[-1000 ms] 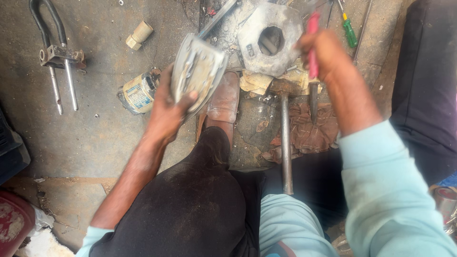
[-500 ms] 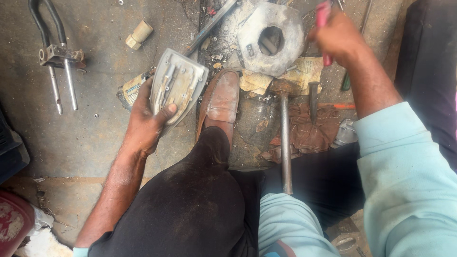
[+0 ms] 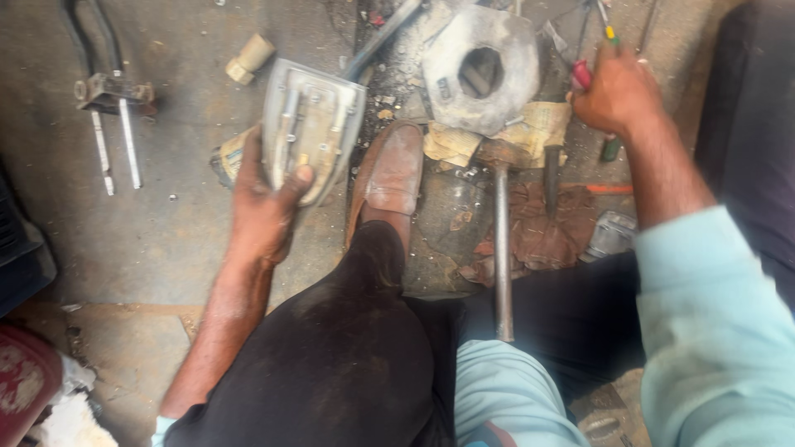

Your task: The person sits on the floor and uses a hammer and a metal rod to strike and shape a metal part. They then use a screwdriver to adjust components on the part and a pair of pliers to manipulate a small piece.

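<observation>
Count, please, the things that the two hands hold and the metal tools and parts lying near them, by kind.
Iron soleplate, in left hand: 1
Screwdriver, red handle, in right hand: 1
Hammer: 1
Metal block with hole: 1
Puller tool: 1
Total: 5

We cannot see the tip of the red-handled tool (image 3: 583, 74), since our right hand (image 3: 619, 93) covers most of it. Our left hand (image 3: 263, 203) hides the rear of the grey metal iron soleplate (image 3: 311, 124). The dark red object (image 3: 23, 387), perhaps a container, runs off the left edge.
</observation>
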